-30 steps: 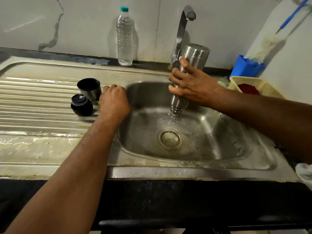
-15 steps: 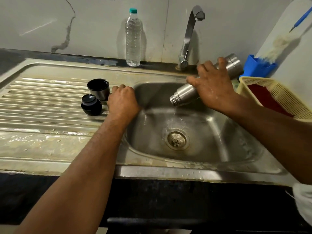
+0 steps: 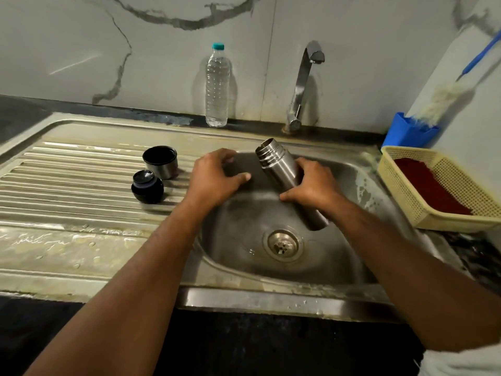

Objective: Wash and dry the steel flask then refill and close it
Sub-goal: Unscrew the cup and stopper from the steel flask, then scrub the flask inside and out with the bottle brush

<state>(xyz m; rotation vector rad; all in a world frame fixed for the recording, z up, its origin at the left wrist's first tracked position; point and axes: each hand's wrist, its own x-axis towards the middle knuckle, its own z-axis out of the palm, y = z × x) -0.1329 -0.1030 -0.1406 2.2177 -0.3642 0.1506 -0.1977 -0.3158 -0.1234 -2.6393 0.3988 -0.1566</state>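
Right hand (image 3: 311,185) grips steel flask (image 3: 282,175) mid-body, tilted over sink (image 3: 352,267) basin, open mouth up and away. Left hand (image 3: 214,177) just left of flask, fingers loosely spread, holding nothing, not touching it.

- Right hand (image 3: 311,185): fingers curled round the steel flask (image 3: 282,172), forearm extending toward 4 o'clock.
- Left hand (image 3: 214,177): palm down, fingers loosely spread, holding nothing; forearm extending toward 7 o'clock.

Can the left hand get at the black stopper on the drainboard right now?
Probably yes: left hand is open and empty beside the stopper, with only bare drainboard between them.
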